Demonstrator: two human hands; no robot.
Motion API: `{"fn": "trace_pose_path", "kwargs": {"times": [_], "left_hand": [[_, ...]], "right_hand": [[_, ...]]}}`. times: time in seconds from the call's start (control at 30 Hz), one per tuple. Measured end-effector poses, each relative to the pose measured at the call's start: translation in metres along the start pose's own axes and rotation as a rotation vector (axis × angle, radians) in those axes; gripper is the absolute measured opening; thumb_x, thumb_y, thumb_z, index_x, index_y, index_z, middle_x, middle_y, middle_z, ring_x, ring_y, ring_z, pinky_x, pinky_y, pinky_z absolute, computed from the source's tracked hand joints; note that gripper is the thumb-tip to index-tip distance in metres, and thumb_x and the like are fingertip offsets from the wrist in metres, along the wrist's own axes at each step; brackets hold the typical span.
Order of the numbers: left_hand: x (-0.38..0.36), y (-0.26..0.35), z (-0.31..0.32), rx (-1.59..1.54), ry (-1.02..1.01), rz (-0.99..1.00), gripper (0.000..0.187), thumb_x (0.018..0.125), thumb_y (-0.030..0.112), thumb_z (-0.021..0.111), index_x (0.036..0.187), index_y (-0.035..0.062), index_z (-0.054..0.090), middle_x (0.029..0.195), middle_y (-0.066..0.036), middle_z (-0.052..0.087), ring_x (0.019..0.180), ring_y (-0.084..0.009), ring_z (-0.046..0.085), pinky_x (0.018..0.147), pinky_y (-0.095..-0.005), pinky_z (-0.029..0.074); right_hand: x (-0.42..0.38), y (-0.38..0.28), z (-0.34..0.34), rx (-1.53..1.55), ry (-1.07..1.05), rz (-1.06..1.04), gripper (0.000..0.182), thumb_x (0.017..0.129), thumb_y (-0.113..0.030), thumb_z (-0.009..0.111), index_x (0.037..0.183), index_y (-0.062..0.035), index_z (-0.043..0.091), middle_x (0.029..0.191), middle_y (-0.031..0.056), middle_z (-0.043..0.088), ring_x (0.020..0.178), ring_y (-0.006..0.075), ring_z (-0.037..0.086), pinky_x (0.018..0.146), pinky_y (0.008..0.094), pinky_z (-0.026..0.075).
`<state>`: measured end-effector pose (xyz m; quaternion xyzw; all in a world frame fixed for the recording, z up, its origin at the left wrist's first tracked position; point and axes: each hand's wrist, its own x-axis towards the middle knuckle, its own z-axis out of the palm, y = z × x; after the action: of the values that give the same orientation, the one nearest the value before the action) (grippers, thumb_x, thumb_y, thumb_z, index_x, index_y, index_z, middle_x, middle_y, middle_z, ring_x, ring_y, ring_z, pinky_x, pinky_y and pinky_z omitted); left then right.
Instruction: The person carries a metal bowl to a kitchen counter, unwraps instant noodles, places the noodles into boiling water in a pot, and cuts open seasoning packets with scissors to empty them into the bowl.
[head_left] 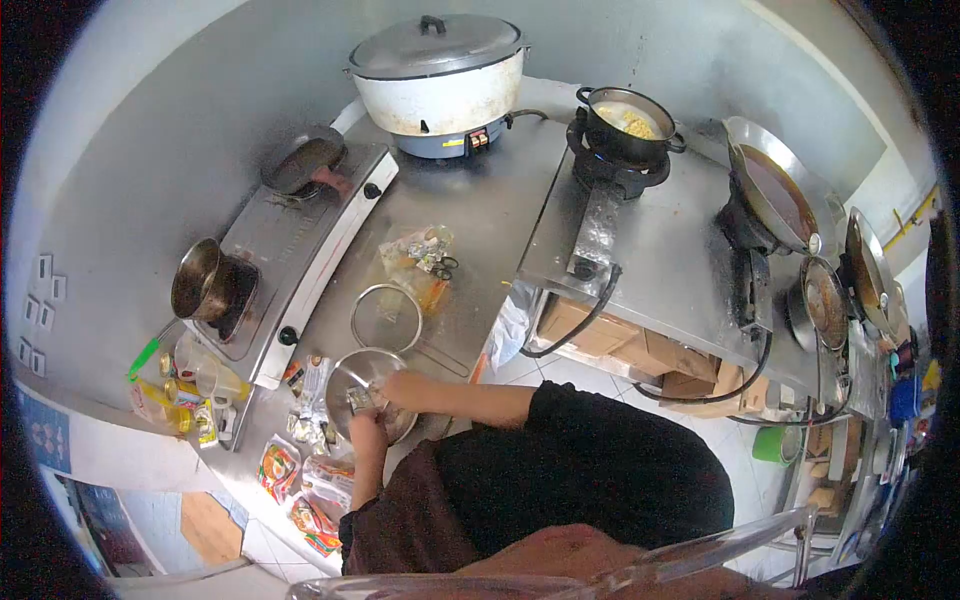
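Note:
A metal bowl point(345, 376) stands on the steel counter, and both of my hands are over it. My left hand point(367, 427) is closed on a small silvery sachet point(359, 399) above the near side of the bowl. My right hand point(398, 389) reaches in from the right, fingers curled close to the sachet; what they grip is hidden. Just behind the bowl lies a round wire strainer point(388, 287) with its handle pointing right. To the left of the bowl are several opened foil wrappers point(312, 385). Red-and-white noodle packets point(279, 468) lie toward the front edge.
Scissors point(446, 267) rest on plastic wrappers point(408, 252). A two-burner stove point(300, 255) at left carries a saucepan point(199, 281) and a frying pan point(297, 165). A rice cooker point(437, 95) stands behind. At right, a black pot point(628, 140) of noodles and a wok point(770, 190) sit on burners.

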<state>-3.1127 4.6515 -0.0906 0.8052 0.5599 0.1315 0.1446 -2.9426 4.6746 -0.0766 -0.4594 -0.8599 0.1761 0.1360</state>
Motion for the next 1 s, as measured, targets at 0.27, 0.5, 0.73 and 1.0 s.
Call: {"fn": "trace_pose_path", "kwargs": {"times": [0.27,0.5,0.73,1.0], "left_hand": [[-0.003,0.009,-0.010,-0.055,-0.011,-0.007,0.012,0.069,0.013,0.061,0.075,0.0034,0.066,0.071,-0.018,0.061,0.067,-0.0332,0.059,0.061,-0.0403,0.046],[-0.005,0.031,-0.028,-0.170,-0.001,-0.048,0.014,0.070,0.008,0.055,0.078,0.0054,0.067,0.071,-0.017,0.061,0.069,-0.0324,0.060,0.064,-0.0392,0.046],[-0.002,0.028,-0.027,-0.115,-0.045,-0.190,0.013,0.073,0.010,0.056,0.079,0.0079,0.067,0.070,-0.018,0.060,0.065,-0.0339,0.059,0.061,-0.0398,0.046],[-0.002,0.031,-0.027,-0.146,-0.015,-0.100,0.013,0.075,0.014,0.057,0.076,0.0040,0.065,0.067,-0.019,0.059,0.065,-0.0358,0.058,0.060,-0.0417,0.044]], "right_hand": [[-0.004,-0.006,-0.009,-0.024,-0.022,0.037,0.016,0.073,-0.019,0.053,0.077,-0.0062,0.063,0.074,0.0131,0.061,0.072,0.0312,0.061,0.064,0.0406,0.049],[-0.009,-0.004,-0.012,0.036,0.143,-0.245,0.016,0.071,-0.019,0.055,0.076,-0.0043,0.061,0.079,0.0137,0.059,0.071,0.0316,0.060,0.062,0.0413,0.049],[-0.013,-0.015,-0.026,-0.019,0.087,-0.078,0.015,0.067,-0.014,0.054,0.063,-0.0017,0.062,0.066,0.0158,0.060,0.067,0.0318,0.060,0.062,0.0402,0.049],[-0.015,-0.015,-0.032,0.082,0.070,-0.011,0.016,0.066,-0.011,0.054,0.064,0.0020,0.062,0.067,0.0218,0.059,0.065,0.0353,0.061,0.060,0.0429,0.048]]}}
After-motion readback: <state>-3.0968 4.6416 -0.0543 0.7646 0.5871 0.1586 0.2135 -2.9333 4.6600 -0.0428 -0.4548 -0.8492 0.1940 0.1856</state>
